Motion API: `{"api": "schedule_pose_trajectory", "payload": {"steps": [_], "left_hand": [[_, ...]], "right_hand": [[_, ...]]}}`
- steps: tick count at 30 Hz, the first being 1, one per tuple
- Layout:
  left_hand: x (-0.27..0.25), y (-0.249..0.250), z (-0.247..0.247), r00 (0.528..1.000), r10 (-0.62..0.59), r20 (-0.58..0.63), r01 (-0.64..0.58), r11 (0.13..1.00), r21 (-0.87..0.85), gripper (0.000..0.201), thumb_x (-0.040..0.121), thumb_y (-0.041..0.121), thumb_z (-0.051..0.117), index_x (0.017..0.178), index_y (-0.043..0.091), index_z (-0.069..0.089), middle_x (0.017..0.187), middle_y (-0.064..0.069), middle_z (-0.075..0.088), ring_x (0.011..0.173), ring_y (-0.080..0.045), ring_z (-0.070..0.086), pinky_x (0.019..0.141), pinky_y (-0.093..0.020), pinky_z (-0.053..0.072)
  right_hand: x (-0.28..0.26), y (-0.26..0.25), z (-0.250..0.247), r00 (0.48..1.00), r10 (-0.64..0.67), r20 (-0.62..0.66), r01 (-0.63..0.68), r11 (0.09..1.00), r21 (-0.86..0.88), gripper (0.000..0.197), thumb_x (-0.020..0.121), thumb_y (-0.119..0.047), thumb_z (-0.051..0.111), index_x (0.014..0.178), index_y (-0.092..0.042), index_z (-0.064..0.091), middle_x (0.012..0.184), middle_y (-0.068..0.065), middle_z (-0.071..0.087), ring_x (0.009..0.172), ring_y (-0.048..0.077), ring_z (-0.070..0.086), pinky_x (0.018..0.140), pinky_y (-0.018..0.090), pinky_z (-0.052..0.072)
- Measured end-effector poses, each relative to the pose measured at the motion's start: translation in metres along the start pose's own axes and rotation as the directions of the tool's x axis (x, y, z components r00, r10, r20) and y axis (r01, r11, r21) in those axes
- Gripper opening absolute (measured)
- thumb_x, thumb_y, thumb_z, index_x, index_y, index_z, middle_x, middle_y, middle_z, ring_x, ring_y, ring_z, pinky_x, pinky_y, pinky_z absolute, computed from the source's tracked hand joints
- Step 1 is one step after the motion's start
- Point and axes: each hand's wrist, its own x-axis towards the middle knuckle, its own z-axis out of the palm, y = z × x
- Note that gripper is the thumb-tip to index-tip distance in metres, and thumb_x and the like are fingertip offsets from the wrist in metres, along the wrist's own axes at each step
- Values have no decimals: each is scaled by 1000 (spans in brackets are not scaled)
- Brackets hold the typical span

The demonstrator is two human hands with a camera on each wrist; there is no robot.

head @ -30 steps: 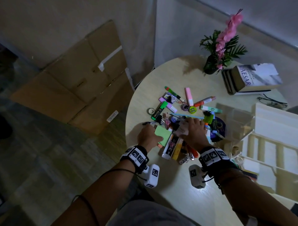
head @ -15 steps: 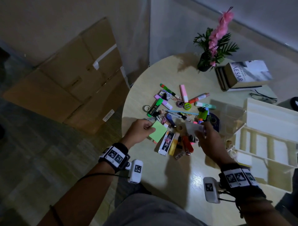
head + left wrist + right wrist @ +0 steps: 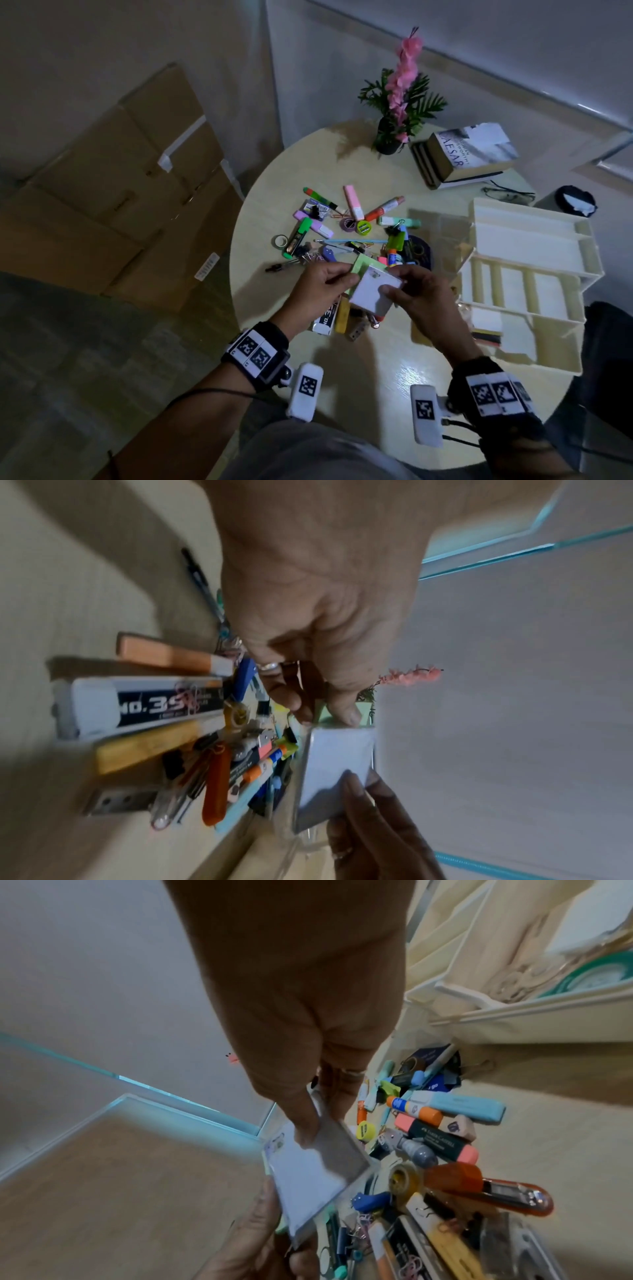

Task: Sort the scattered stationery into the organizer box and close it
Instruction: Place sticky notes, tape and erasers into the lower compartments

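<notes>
Above the stationery pile (image 3: 342, 226) my left hand (image 3: 342, 277) pinches a green sticky-note pad (image 3: 363, 265). My right hand (image 3: 390, 287) pinches a white note pad (image 3: 375, 293), which lies over the green one. In the left wrist view my left fingers (image 3: 342, 712) pinch the green pad (image 3: 364, 706) above the white pad (image 3: 337, 764). In the right wrist view my right fingers (image 3: 304, 1123) press on the white pad (image 3: 308, 1175). The white organizer box (image 3: 582, 246) stands open at the right, with its clear lid (image 3: 442, 233) raised.
Markers, highlighters, tape rolls, clips and a staple box (image 3: 323, 320) lie scattered mid-table. A potted plant (image 3: 388, 144), stacked books (image 3: 469, 154) and glasses (image 3: 507, 195) sit at the back. Cardboard boxes (image 3: 120, 192) lean against the wall on the floor to the left.
Both hands rose off the pile and came together. The right hand picked up the white pad and brought it against the green pad held by the left hand.
</notes>
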Motion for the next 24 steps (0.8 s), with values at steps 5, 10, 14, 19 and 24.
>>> {"api": "schedule_pose_trajectory", "payload": {"steps": [5,10,14,19,24], "left_hand": [[-1,-5,13,995,-55,79,54,998,23,23,101,12,66,117,25,76,105,0,78,75,-4,60,61,-22,53],[-3,-6,35,981,-97,167,85,994,74,19,104,13,63,110,23,77,97,4,78,74,-18,66,69,-39,58],[-2,-6,57,957,-184,225,142,971,190,22,104,27,64,110,9,75,89,-6,72,73,-24,65,68,-42,57],[-2,0,89,949,-192,250,132,962,240,27,97,9,71,124,7,72,100,-5,80,71,-8,70,64,-18,52],[-1,3,125,949,-210,234,170,969,181,30,96,11,74,125,7,71,103,-9,80,73,-11,72,65,-21,54]], "right_hand": [[-10,22,-4,975,149,-165,-123,979,161,37,80,-7,89,113,-13,71,99,12,79,80,15,74,71,29,59],[-21,38,-14,919,301,-256,-256,947,196,49,76,-19,94,119,-12,71,88,20,75,67,14,67,64,30,53],[-32,41,-29,902,340,-265,-257,918,302,49,73,-21,97,113,-10,70,94,30,72,71,21,65,68,38,51],[-47,31,-49,893,338,-298,-224,907,357,52,78,-19,93,118,-8,62,86,21,78,65,20,68,65,34,55],[-64,40,-82,910,329,-253,-232,909,348,16,96,-20,76,101,-5,75,86,5,80,77,20,70,80,39,55]]}}
